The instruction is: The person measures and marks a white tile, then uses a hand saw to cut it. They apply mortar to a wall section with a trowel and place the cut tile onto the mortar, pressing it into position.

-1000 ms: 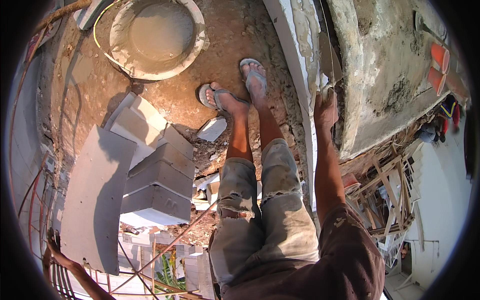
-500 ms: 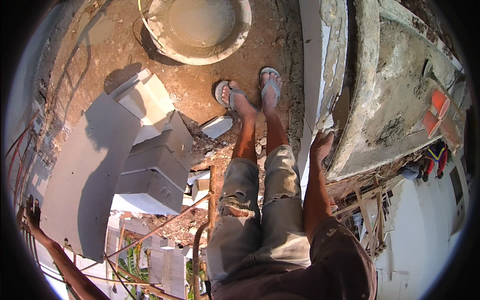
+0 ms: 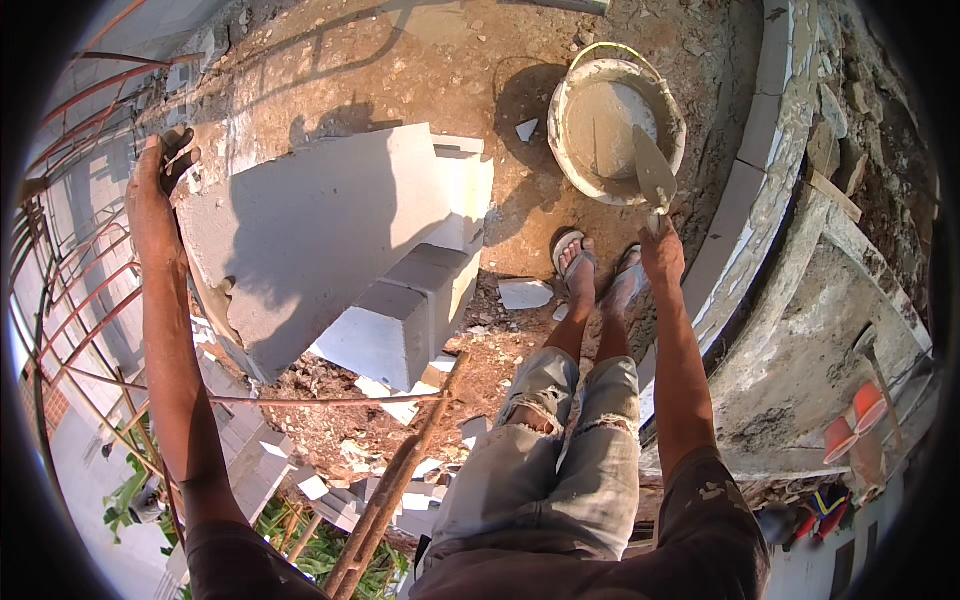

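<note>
My right hand (image 3: 661, 250) is wrapped round the handle of a trowel (image 3: 655, 172). The trowel's pointed blade reaches over the near right rim of a round bucket (image 3: 566, 150) with a thin handle. Grey wet mortar (image 3: 606, 125) lies in the bucket. My left hand (image 3: 160, 172) is raised at the far left with its fingers apart, holding nothing. It is beside the left end of a large pale grey block (image 3: 310, 215); I cannot tell whether it touches it. Smaller blocks (image 3: 385, 320) are stacked next to the large one.
A low block wall (image 3: 735, 215) topped with mortar curves along my right. Beyond it is a rough concrete slab (image 3: 800, 350) with a long-handled tool (image 3: 878, 375) and orange pieces (image 3: 868, 408). Thin rods (image 3: 85, 270) stand at left. A pole (image 3: 400, 480) slants near my legs.
My right hand has moved with the trowel from beside the wall to the bucket's rim. The view has shifted left, and my left hand appears higher, with its fingers still apart.
</note>
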Motion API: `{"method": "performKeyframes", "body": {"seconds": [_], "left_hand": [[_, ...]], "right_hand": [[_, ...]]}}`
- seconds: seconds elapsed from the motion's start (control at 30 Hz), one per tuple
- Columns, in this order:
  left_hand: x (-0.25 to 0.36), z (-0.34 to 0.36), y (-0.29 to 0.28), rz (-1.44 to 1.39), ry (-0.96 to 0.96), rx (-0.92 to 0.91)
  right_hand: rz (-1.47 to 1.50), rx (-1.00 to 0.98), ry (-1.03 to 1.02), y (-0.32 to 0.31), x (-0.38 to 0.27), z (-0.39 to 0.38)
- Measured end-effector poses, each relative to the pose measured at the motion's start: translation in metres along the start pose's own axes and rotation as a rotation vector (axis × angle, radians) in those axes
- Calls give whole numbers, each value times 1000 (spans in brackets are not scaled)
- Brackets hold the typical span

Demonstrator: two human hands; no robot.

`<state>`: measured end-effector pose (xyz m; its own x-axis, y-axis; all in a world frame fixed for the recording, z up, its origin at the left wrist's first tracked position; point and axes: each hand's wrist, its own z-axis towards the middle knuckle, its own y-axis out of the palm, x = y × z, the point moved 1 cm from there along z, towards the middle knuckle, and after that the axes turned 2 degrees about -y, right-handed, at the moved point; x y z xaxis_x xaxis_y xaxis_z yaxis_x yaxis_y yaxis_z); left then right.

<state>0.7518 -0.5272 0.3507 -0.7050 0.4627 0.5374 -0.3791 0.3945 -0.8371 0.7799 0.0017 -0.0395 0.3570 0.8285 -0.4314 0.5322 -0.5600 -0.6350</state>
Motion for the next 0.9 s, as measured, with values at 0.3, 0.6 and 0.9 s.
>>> {"method": "performKeyframes", "body": {"seconds": [0.3,0.6,0.9], "left_hand": [[-6,1,-9,-282,-14,23],[-7,-5,-25,91,-7,-252],[-27,-7,-3,-98,155,-128]], "right_hand": [[-333,-236,-145,38,-22,56],[-160,-402,147,24,-59,56],[-330,-367,153,38,-44,55]]}}
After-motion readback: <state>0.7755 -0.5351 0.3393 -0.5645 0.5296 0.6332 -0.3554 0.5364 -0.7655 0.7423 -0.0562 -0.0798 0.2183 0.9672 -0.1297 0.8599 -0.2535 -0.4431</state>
